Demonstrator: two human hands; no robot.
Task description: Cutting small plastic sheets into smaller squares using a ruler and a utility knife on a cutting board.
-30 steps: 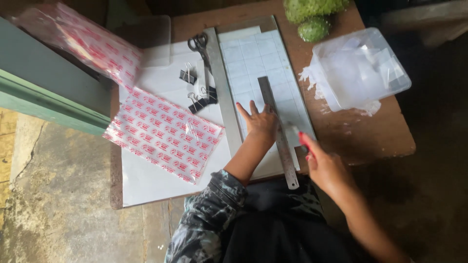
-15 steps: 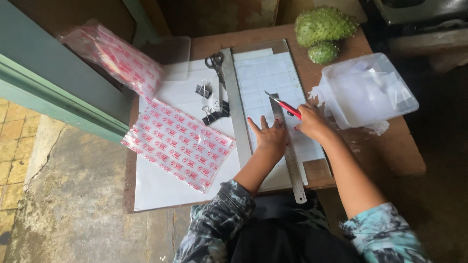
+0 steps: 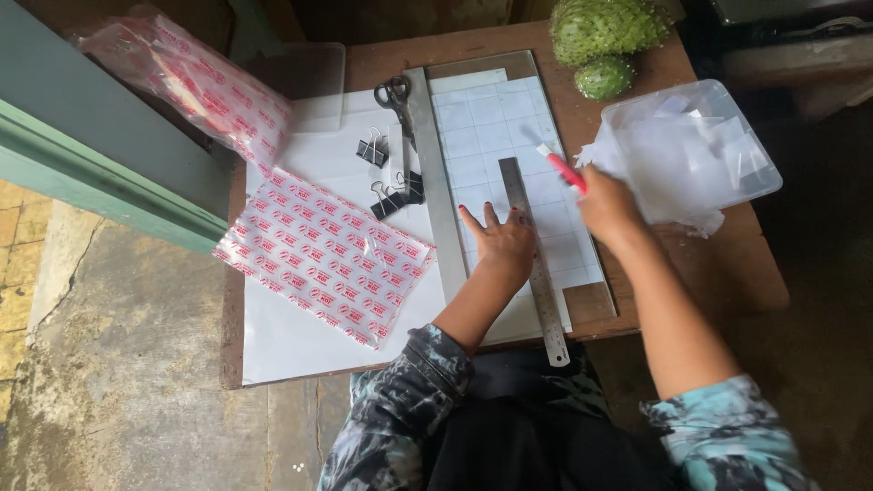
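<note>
**Cutting a gridded sheet along a ruler: partway through**

We judge the job as mid-way. A clear tub at the right edge of the table already holds a heap of white cut slips, while the gridded sheet on the glass plate looks mostly whole, so plenty of cutting seems left.

Our left hand lies flat with fingers spread, pressing on the sheet and touching the steel ruler, which runs lengthwise down the sheet and sticks out past the table's near edge. Our right hand is closed around a red-handled cutter, lifted just right of the ruler, near the tub.

Surface: small brown wooden table, with a white sheet on its left half. On it lie a red-printed packet, a long metal straightedge, scissors and black binder clips. Another red-printed bag hangs off the far left corner. Two bumpy green fruits sit at the far edge.

Room: rough concrete floor, green painted frame on the left.
</note>
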